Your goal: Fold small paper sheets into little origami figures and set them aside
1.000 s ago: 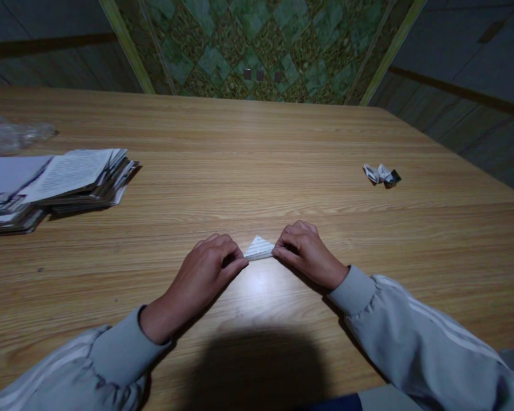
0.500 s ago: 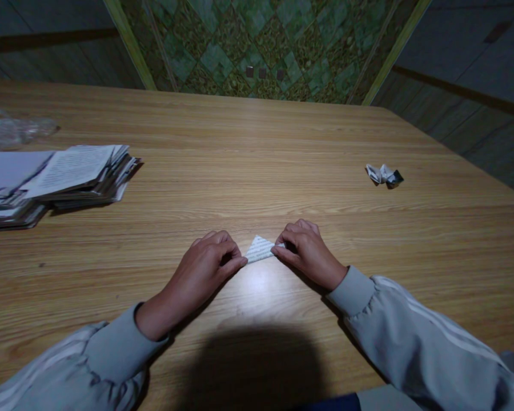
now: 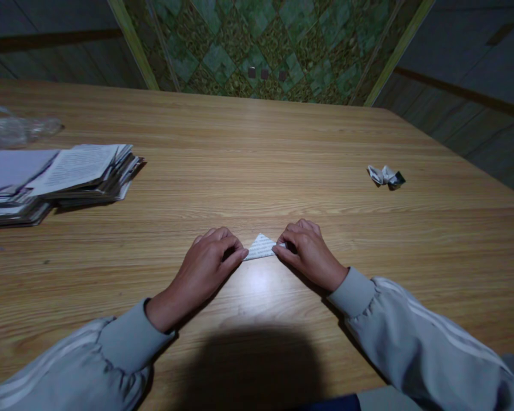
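Note:
A small printed sheet of paper [image 3: 260, 248], folded to a triangle with its tip away from me, lies just above the table between my hands. My left hand [image 3: 212, 260] pinches its left corner between thumb and forefinger. The right corner is pinched by my right hand [image 3: 304, 251] in the same way. Fingertips hide both ends of the paper.
Stacks of printed paper sheets [image 3: 77, 168] stand on the left of the wooden table [image 3: 248, 148]. Behind them lies a clear plastic bag [image 3: 17, 128]. Several small folded paper pieces [image 3: 386, 176] sit at the right. A green tiled wall [image 3: 257, 45] rises beyond the far edge.
My left hand has shifted slightly up, and the folded paper's left end has come up a little with it. My right hand is nearly still.

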